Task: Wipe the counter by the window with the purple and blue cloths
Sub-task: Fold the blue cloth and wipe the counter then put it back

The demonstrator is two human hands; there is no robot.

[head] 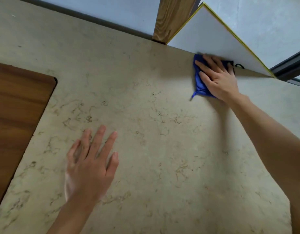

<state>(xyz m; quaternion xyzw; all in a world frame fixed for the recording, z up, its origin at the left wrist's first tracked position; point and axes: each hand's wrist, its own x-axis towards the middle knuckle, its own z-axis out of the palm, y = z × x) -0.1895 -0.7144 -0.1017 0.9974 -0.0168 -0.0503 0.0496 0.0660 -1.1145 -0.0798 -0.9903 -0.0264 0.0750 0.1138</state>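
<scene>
The beige marbled counter fills most of the view. My right hand lies flat on a blue cloth at the far right of the counter, pressing it down right beside the base of a white panel. A short loop hangs off the cloth's near corner. My left hand rests palm down on the bare counter near the front, fingers spread, holding nothing. No purple cloth is in view.
A white panel with a yellow edge leans at the back right, next to a wooden post. A dark window frame shows at the far right. Brown wood flooring lies beyond the counter's left edge.
</scene>
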